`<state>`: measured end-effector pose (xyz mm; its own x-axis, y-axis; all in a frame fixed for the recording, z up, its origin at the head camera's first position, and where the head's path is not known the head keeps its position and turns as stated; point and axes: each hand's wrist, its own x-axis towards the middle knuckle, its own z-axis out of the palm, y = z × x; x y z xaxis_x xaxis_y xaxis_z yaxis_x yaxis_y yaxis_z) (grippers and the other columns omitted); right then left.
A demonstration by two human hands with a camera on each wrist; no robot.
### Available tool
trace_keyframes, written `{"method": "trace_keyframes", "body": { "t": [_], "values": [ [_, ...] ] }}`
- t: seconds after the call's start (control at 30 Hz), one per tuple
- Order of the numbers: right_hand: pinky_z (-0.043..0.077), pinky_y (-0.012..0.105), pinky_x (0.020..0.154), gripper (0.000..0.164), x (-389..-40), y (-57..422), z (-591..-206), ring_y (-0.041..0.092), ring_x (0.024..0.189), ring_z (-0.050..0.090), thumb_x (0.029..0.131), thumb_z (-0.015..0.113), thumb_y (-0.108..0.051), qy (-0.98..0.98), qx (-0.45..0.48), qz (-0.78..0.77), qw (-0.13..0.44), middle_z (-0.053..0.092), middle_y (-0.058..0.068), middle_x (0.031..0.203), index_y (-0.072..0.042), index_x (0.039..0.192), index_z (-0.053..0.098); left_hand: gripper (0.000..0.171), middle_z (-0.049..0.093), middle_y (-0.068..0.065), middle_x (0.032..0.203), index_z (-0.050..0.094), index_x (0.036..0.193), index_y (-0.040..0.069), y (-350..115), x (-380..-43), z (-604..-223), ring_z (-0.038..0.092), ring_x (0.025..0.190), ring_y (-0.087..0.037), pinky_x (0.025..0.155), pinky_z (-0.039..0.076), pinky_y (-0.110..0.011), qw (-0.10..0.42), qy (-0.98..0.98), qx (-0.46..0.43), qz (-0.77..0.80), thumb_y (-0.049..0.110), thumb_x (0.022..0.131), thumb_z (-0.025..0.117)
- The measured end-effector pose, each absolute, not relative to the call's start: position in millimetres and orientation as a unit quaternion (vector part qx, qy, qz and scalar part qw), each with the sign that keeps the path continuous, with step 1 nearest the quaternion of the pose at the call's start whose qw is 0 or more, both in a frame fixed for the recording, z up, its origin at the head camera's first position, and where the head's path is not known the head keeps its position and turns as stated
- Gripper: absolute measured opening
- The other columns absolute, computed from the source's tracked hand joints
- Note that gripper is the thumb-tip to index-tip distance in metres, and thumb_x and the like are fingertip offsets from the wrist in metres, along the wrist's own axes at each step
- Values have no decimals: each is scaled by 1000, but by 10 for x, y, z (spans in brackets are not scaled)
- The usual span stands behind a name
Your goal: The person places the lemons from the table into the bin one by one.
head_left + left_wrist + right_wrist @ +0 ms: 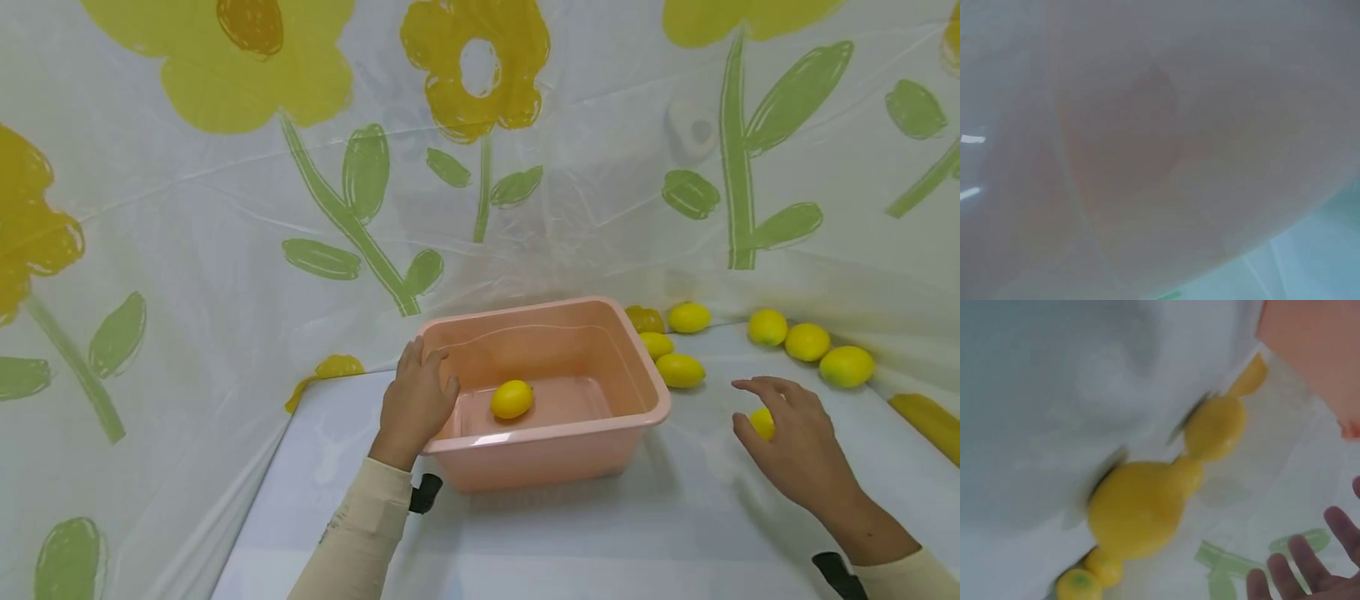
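A pink plastic basin (540, 454) stands on the white table with one lemon (512, 400) lying inside on its floor. At its left rim my left hand (416, 404) grips the edge, thumb toward the inside. The left wrist view is filled by a blurred pale surface, and no fingers can be made out there. My right hand (802, 442) hovers right of the basin, its fingers spread and slightly bent, holding nothing. Partly hidden behind it is a lemon (762, 422). In the right wrist view, a large-looking lemon (1137, 509) lies apart from the fingers (1310, 562).
Several lemons lie along the table's back: one lemon (680, 371) close to the basin's right side, another lemon (847, 367) farther right. A white curtain (585, 208) printed with yellow flowers hangs behind and at the left, meeting the white tabletop (570, 533).
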<state>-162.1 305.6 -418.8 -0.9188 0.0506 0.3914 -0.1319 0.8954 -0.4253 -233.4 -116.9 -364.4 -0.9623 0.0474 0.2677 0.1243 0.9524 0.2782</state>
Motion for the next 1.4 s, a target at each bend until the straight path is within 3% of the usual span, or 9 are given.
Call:
{"method": "trace_keyframes", "body": {
  "t": [0.27, 0.53, 0.97, 1.13, 1.4],
  "values": [
    [29, 74, 75, 66, -1620, 3337, -4380, 59, 112, 29, 84, 62, -33, -983, 32, 154, 96, 26, 33, 139, -12, 140, 35, 43, 30, -19, 147, 54, 127, 14, -1169, -2330, -3650, 27, 137, -33, 90, 46, -54, 133, -978, -45, -152, 32, 88, 52],
    [33, 75, 73, 84, -1657, 3512, -4504, 59, 115, 28, 76, 68, -38, -992, 56, 117, 9, 21, 37, 140, -12, 144, 27, 41, 29, -18, 148, 56, 125, 14, -1164, -2336, -3662, 25, 138, -31, 90, 45, -54, 127, -978, -40, -157, 32, 89, 50],
    [40, 69, 68, 69, -1746, 3670, -4540, 59, 102, 39, 73, 74, -27, -996, 67, 57, 4, 33, 32, 131, -5, 131, 44, 41, 29, -18, 148, 55, 126, 15, -1162, -2331, -3653, 25, 138, -32, 90, 45, -55, 128, -978, -41, -158, 32, 88, 50],
    [46, 56, 58, 61, -1804, 3725, -4512, 51, 90, 47, 70, 76, -17, -996, 79, 28, 26, 44, 29, 119, -8, 125, 52, 42, 29, -18, 148, 55, 126, 15, -1157, -2343, -3659, 26, 138, -32, 91, 45, -54, 129, -978, -40, -158, 32, 88, 51],
    [47, 46, 58, 60, -1909, 3808, -4502, 35, 79, 52, 68, 77, -12, -993, 106, 47, 21, 49, 26, 105, -10, 124, 54, 41, 30, -18, 147, 56, 125, 15, -1164, -2340, -3652, 27, 137, -33, 89, 46, -54, 133, -978, -41, -157, 31, 88, 52]
  ]
}}
